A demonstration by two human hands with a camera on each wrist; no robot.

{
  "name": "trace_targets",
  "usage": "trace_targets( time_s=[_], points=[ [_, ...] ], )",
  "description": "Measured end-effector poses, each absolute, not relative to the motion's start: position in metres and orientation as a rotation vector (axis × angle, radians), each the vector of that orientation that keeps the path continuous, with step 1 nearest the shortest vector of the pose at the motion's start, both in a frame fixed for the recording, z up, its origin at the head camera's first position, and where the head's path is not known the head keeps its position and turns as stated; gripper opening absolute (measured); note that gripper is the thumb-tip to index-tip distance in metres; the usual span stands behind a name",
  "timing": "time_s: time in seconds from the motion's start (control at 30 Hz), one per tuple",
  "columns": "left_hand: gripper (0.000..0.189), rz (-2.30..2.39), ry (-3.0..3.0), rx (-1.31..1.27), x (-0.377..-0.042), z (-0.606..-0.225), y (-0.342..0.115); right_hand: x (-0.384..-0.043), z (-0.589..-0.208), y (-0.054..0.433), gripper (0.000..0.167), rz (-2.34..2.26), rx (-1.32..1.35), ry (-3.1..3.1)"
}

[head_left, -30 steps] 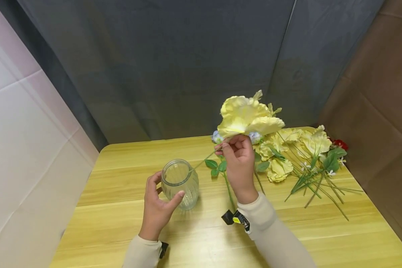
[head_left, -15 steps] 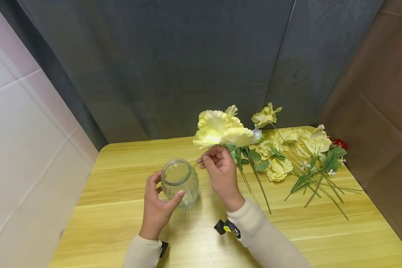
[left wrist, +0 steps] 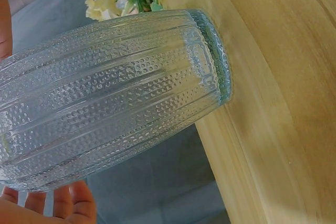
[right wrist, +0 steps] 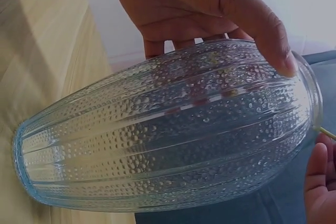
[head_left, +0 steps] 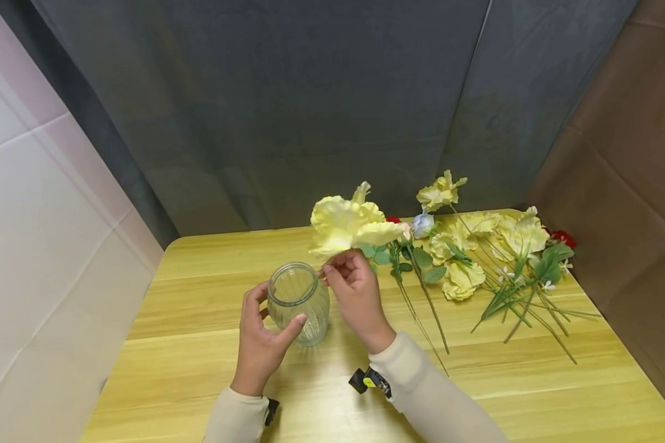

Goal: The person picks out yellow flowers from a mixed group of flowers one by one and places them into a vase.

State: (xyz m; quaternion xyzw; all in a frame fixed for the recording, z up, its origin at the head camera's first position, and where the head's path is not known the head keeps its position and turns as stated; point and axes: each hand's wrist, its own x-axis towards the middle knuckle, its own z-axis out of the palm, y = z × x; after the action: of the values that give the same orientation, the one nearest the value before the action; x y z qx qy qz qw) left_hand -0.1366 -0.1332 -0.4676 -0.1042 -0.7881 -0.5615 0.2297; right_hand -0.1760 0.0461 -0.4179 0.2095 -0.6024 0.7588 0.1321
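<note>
A ribbed clear glass vase [head_left: 314, 321] stands upright on the wooden table, its base [left wrist: 223, 59] on the wood in the left wrist view. My left hand [head_left: 261, 344] grips it from the left, thumb on the near side and fingers behind. In the right wrist view that thumb lies just under the vase's rim. My right hand [head_left: 357, 296] pinches the thin stem [right wrist: 328, 133] of a large yellow flower [head_left: 346, 227] between thumb and fingers. The stem runs to the right edge of the vase's mouth. The bloom sits above and beyond my right hand.
Right of my hands lie several artificial flowers: yellow blooms [head_left: 462, 280], a pale blue flower [head_left: 423, 225], a red one [head_left: 563, 238] and green leaves [head_left: 547, 268]. Loose stems [head_left: 429, 301] point toward me. A dark curtain [head_left: 288, 123] hangs behind the table [head_left: 199, 289].
My right hand has moved left and slightly down toward the vase with the yellow flower, uncovering flowers and stems behind it. The left hand and vase have stayed in place.
</note>
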Motion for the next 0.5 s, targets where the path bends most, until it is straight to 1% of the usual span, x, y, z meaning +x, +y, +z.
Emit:
trace_targets(
  time_s=[0.23, 0.3, 0.5],
  points=[
    [0.07, -1.542, -2.159, -0.295, -0.125, -0.443, -0.123, -0.177, -0.421, 0.044, 0.015, 2.146, 0.611, -1.807],
    [0.07, -1.525, -2.156, -0.297, -0.124, -0.44, -0.121, -0.177, -0.421, 0.044, 0.011, 2.112, 0.598, -1.845],
    [0.069, -1.529, -2.138, -0.314, -0.123, -0.437, -0.122, -0.174, -0.421, 0.044, 0.013, 2.005, 0.529, -1.99]
  ],
)
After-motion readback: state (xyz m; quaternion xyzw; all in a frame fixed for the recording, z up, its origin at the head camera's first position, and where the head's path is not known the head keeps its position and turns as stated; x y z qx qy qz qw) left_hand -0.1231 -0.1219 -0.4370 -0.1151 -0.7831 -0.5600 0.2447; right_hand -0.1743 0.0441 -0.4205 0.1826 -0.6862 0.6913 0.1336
